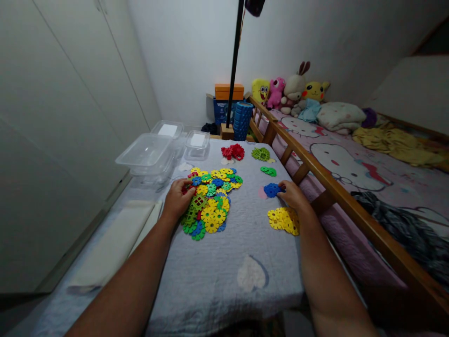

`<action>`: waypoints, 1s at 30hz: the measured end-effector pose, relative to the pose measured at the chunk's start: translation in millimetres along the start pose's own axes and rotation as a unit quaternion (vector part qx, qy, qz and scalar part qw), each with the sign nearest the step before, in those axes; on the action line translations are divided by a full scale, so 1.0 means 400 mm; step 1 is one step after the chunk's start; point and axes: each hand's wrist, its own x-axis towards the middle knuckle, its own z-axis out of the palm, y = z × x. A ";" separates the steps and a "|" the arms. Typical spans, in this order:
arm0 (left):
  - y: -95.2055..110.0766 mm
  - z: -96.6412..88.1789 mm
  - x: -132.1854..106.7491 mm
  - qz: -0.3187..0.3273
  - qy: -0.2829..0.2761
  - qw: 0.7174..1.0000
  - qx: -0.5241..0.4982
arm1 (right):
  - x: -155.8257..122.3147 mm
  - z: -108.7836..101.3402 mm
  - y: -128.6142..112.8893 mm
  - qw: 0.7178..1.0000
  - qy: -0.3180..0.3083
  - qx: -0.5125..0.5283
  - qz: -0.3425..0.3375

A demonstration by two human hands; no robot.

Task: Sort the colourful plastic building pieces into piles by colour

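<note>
Fingers of the left hand [176, 197] are curling, narrowly parted, at the left edge of a mixed pile of plastic pieces [212, 215] on the counter [217, 274], though I cannot tell whether they are gripping one. To the right, yellow pieces [283, 220] are lying nearest, and just beyond them the fingers of the right hand [293, 193] are touching the blue pieces [271, 190], their hold being unclear. Farther back, green discs [268, 171], light-green pieces [260, 154] and red pieces [233, 151] are resting in separate groups.
</note>
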 end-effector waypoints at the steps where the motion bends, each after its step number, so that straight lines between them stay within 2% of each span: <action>1: 0.000 0.000 0.000 0.000 0.000 1.000 -0.001 | 0.000 -0.005 -0.006 1.000 0.010 -0.003 0.002; 4: 0.000 0.000 0.000 0.000 -0.001 1.000 0.000 | 0.002 -0.017 -0.045 0.999 0.043 -0.007 -0.002; 7: 0.000 0.002 0.001 -0.001 -0.003 1.000 0.004 | 0.002 -0.010 -0.124 0.998 0.025 0.003 -0.050; 10: -0.002 0.004 0.001 -0.005 -0.001 1.000 0.003 | -0.006 0.027 -0.225 0.991 -0.047 0.001 -0.123; 12: -0.003 0.005 0.000 -0.006 0.000 1.000 0.001 | -0.012 0.062 -0.287 0.984 -0.069 -0.017 -0.162; 14: -0.005 0.006 0.000 -0.005 0.001 1.000 0.001 | -0.014 0.097 -0.335 0.982 -0.081 -0.031 -0.170; 16: -0.006 0.006 0.000 -0.004 0.002 1.000 0.000 | -0.011 0.126 -0.365 0.984 -0.086 -0.042 -0.148; 21: -0.006 0.004 0.000 0.001 0.002 1.000 -0.001 | 0.003 0.163 -0.384 0.993 -0.074 -0.045 -0.082; 27: -0.002 0.004 -0.001 -0.003 0.001 1.000 -0.007 | 0.016 0.176 -0.364 0.996 -0.032 -0.006 -0.088; 30: -0.001 0.004 -0.001 -0.002 0.001 1.000 -0.006 | 0.040 0.166 -0.341 0.996 0.012 0.012 -0.082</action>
